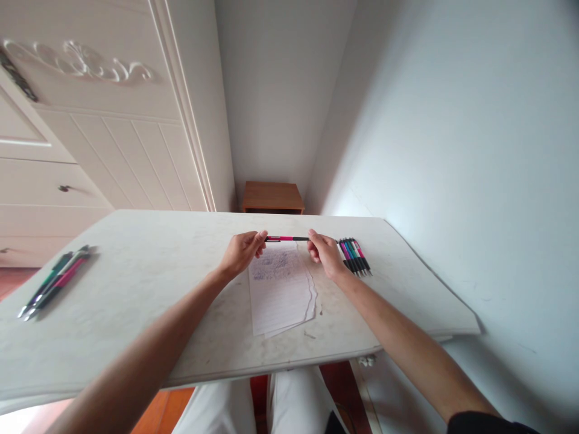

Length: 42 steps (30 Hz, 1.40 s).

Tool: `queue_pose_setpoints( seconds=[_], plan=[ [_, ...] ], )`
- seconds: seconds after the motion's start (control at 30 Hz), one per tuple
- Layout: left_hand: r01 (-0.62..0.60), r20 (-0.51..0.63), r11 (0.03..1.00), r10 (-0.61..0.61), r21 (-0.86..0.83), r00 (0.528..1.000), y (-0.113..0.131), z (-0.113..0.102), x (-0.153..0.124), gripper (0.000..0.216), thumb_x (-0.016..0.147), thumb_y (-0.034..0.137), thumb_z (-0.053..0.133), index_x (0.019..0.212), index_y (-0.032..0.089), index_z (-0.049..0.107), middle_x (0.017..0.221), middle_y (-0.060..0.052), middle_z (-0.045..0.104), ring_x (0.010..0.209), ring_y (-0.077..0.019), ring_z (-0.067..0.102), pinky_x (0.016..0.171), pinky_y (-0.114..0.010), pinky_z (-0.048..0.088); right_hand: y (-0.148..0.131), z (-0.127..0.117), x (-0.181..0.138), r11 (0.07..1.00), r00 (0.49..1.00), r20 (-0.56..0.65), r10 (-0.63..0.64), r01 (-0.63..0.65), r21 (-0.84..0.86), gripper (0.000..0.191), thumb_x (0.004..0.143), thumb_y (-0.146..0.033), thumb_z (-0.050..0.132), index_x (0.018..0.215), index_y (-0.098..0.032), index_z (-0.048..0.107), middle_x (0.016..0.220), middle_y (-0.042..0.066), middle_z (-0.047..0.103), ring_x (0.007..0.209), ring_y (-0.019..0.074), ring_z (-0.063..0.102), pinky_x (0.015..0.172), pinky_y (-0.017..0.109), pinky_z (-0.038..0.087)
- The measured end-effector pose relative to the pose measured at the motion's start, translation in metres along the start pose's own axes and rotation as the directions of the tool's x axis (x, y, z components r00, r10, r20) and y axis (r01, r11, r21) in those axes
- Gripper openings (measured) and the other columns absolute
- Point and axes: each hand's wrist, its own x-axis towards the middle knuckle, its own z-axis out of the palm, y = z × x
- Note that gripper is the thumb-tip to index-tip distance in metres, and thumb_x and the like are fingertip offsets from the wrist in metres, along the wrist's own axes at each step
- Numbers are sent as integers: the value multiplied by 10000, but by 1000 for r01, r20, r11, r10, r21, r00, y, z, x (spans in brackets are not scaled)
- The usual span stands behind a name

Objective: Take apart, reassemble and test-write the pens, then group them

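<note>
A pink and black pen point(286, 239) is held level above the far end of the paper. My left hand point(246, 248) pinches its left end, where the clip is. At the other end, the black grip, my right hand point(324, 251) closes its thumb and fingers round it. Beneath lie torn-edged sheets of lined paper point(280, 301), their upper part covered in purple-blue scribble. Just right of my right hand, a row of several pens point(354, 257) in different colours lies side by side on the table.
The white table point(181, 325) has a small group of pens point(56, 282) at its left. A wall point(474, 181) rises close on the right, and a white cabinet point(113, 138) stands at the left. Behind the table is a brown wooden stand point(273, 196).
</note>
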Motion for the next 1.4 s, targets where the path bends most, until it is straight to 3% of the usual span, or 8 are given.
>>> queue_pose_setpoints(
  seconds=[0.13, 0.33, 0.53, 0.67, 0.93, 1.03, 1.23, 1.4],
  plan=[
    [20, -16, 999, -20, -26, 1000, 0, 0, 0, 600, 897, 674, 426, 633, 161, 592, 575, -41, 606, 515, -135, 566, 518, -238, 447, -2, 1, -1, 1000, 1000, 9, 6, -6, 0, 516, 751, -655, 669, 590, -174, 570, 509, -14, 491, 434, 74, 379, 366, 220, 241],
    [-38, -26, 995, 36, -95, 999, 0, 0, 3, 507, 775, 543, 688, 1104, 165, 609, 850, -44, 684, 598, -139, 623, 551, -252, 495, 0, 0, 0, 1000, 1000, 0, 9, -9, 6, 507, 764, -634, 671, 585, -171, 570, 515, -17, 481, 432, 72, 380, 372, 216, 229],
    [-42, 20, 999, 42, 6, 999, -2, 2, 4, 316, 823, 482, 629, 816, 167, 662, 667, -18, 656, 556, -137, 605, 568, -252, 473, 2, 0, 0, 998, 999, -6, -44, 44, -42, 500, 796, -635, 638, 626, -166, 601, 545, -9, 525, 445, 75, 410, 402, 222, 275],
    [-24, -16, 996, 26, 89, 1000, 0, 0, 3, 505, 925, 566, 449, 648, 173, 602, 556, -14, 603, 519, -131, 570, 556, -245, 435, 1, 0, 0, 983, 991, 41, -125, 129, -131, 467, 787, -611, 659, 645, -169, 614, 617, -3, 585, 464, 72, 437, 449, 228, 328],
    [68, -43, 996, -65, 59, 997, -4, 0, 3, 645, 901, 682, 395, 535, 179, 565, 498, -29, 594, 478, -134, 558, 523, -237, 428, 4, 0, 3, 988, 991, 51, -121, 125, -88, 391, 713, -516, 754, 893, -170, 732, 640, -6, 618, 525, 105, 505, 479, 232, 386],
    [77, 3, 997, -77, 4, 997, -7, -1, 3, 634, 899, 690, 392, 603, 168, 595, 560, -43, 625, 488, -134, 560, 516, -242, 438, 2, 0, 3, 989, 992, 50, -118, 122, -81, 387, 706, -503, 759, 898, -168, 738, 604, -9, 608, 546, 117, 520, 491, 233, 404],
    [10, 86, 988, 3, -152, 996, -3, 2, 1, 535, 804, 540, 658, 1167, 164, 543, 786, -19, 648, 580, -140, 610, 558, -263, 503, 0, -1, 3, 992, 993, -3, -114, 114, -57, 360, 715, -507, 750, 835, -168, 724, 628, -4, 614, 533, 102, 501, 491, 227, 402],
    [-25, 21, 991, 28, -130, 999, -5, 5, 3, 320, 819, 478, 632, 904, 187, 531, 706, -1, 631, 531, -124, 579, 533, -252, 473, 1, -1, 3, 995, 995, -15, -94, 94, -31, 379, 706, -535, 750, 794, -168, 719, 656, 11, 643, 536, 101, 516, 492, 229, 414]
  ],
)
